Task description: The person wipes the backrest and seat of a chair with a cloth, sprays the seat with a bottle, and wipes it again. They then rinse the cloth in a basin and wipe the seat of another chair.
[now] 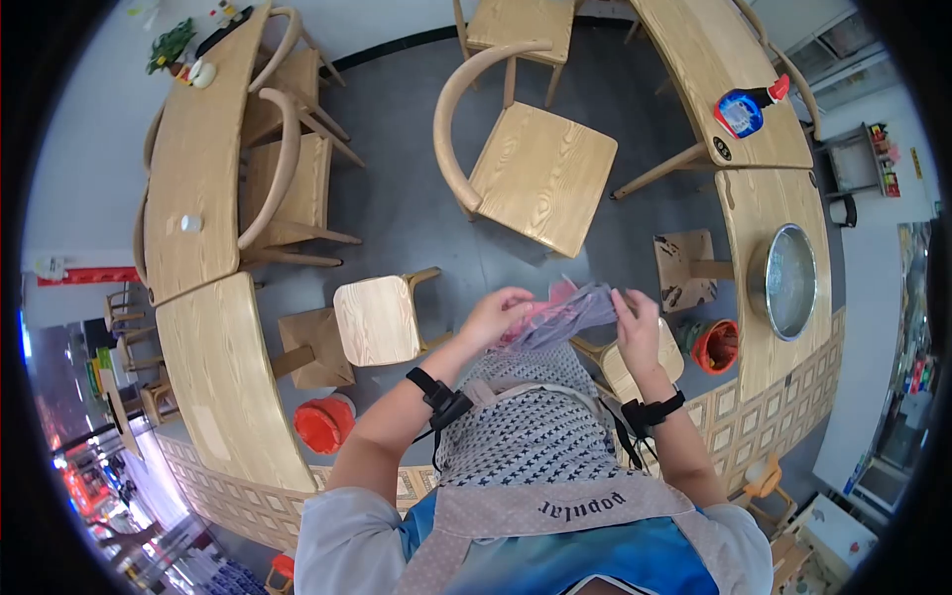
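The left hand (493, 315) is closed in a pinch on the near-left edge of a thin cloth (565, 312), pink on one side and grey-lilac on the other. It looks limp and very light: it sags and wrinkles between the two grips rather than holding any shape, so I judge it soft, not slippery and in no way fragile. Edges and corners are the sensible places to hold it, since a grab at the middle would only bunch it up.

From the left hand, the cloth runs toward three o'clock, stretched loosely in the air in front of the person's apron (540, 436), well above the floor and touching no surface.

The right hand (637, 325) pinches the opposite end, fingers curled shut on the cloth's right edge, so the cloth lies at about nine o'clock from it. Both wrists wear dark straps.

Around them: a small wooden stool (377, 319) sits at nine o'clock from the left hand, a red bin (323, 421) at about eight o'clock lower down. A wooden chair (540, 174) stands at twelve o'clock above the cloth. At three o'clock from the right hand a curved surface (783, 367) carries a round metal basin (783, 280), with another red bin (716, 345) between it and the hand.
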